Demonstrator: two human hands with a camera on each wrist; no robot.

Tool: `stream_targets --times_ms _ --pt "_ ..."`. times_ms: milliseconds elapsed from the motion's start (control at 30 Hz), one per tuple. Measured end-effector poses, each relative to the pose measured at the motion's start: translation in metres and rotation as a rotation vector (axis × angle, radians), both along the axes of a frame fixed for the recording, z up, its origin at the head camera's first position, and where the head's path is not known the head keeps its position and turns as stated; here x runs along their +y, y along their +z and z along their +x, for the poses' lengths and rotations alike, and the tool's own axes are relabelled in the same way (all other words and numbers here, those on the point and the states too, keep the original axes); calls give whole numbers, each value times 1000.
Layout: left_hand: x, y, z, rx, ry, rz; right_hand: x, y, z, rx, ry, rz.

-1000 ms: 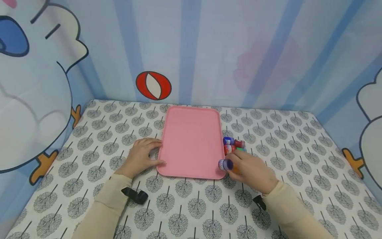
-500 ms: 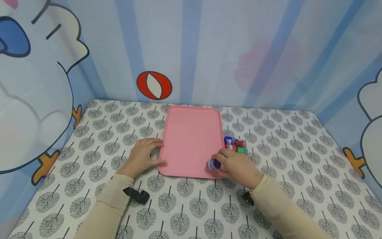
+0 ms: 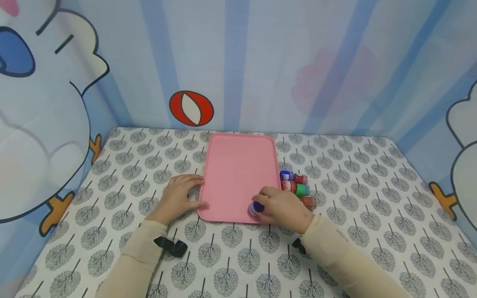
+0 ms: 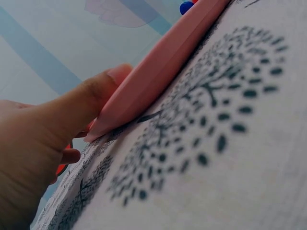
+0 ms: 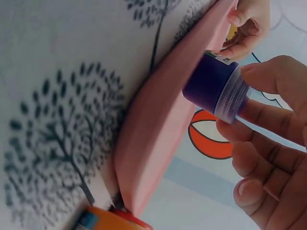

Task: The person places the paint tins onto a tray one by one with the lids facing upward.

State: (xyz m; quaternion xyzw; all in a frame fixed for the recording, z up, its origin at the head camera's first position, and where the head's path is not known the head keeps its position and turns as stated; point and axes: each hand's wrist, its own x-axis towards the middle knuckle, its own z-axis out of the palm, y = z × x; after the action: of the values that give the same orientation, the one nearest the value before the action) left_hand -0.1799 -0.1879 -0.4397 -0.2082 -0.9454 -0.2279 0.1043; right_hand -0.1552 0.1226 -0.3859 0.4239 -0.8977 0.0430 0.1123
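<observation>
A pink tray [image 3: 238, 165] lies flat on the tree-patterned cloth. My right hand [image 3: 285, 205] pinches a small purple paint jar [image 5: 206, 84] by its ribbed, see-through cap, thumb on one side and fingers on the other. In the head view this jar is over the tray's near right part, and its base comes close to the tray in the right wrist view. On the other side, my left hand [image 3: 175, 200] touches the tray's left rim with fingers and thumb spread apart. Its thumb [image 4: 103, 88] lies straight against the rim in the left wrist view.
Just right of the tray lie several more small jars: a blue jar [image 3: 286, 176], a dark red one, a red jar [image 3: 287, 186], a green jar [image 3: 302, 190] and an orange jar [image 3: 309, 203]. A printed curtain [image 3: 268, 66] hangs behind the table.
My right hand has carried the purple jar leftward from the tray's right edge to over its surface, uncovering the green and orange jars. The left hand has stayed at the rim.
</observation>
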Motion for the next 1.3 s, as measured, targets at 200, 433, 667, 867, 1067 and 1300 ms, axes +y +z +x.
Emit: stream_targets --times_ms 200,433,667,867,1067,1300 --pt "0 -1 0 -5 4 5 -3 -4 -2 -32 7 28" --pt "1 -1 2 -9 8 9 -5 -6 -1 -33 7 15" --pt "1 0 2 6 10 11 -3 -6 -1 -37 -5 7" --pt "1 -4 1 4 6 3 5 0 0 -52 -16 -16" --pt "2 -7 0 15 6 -7 17 4 -2 -62 -42 -37" --pt "1 -5 -1 29 -2 1 31 3 -8 -68 -85 -98"
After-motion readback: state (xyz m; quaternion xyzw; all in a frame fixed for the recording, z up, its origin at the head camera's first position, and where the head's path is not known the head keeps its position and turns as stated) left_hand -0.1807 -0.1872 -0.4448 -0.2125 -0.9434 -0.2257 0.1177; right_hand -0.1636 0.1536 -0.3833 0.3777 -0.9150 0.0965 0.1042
